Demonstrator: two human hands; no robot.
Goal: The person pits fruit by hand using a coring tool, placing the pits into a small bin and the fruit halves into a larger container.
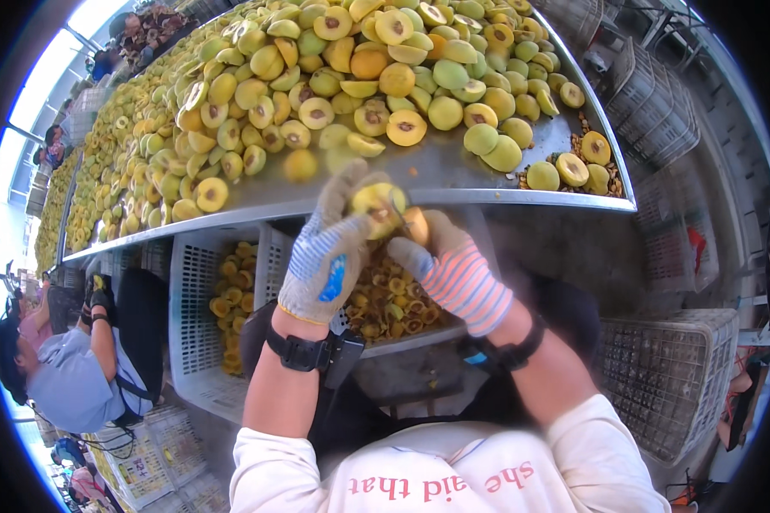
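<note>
My left hand (pixel 321 265), in a grey-white work glove with a blue patch, is closed around a yellow-green peach half (pixel 376 203) just off the table's near edge. My right hand (pixel 464 274), gloved in pink and blue stripes, meets it there. Its fingers pinch a small orange-yellow piece (pixel 416 227) against the fruit. A thin dark curved edge shows between the hands; blur hides whether it is a tool. Beneath both hands, a white crate (pixel 406 344) holds hollowed peach halves (pixel 393 308).
Halved peaches, many with pits, heap on a metal table (pixel 565 175) ahead. Loose pits (pixel 583 128) lie at its right corner. A second white crate (pixel 198 321) stands left, beside a seated person (pixel 73 376). Grey crates (pixel 667 376) stand at right.
</note>
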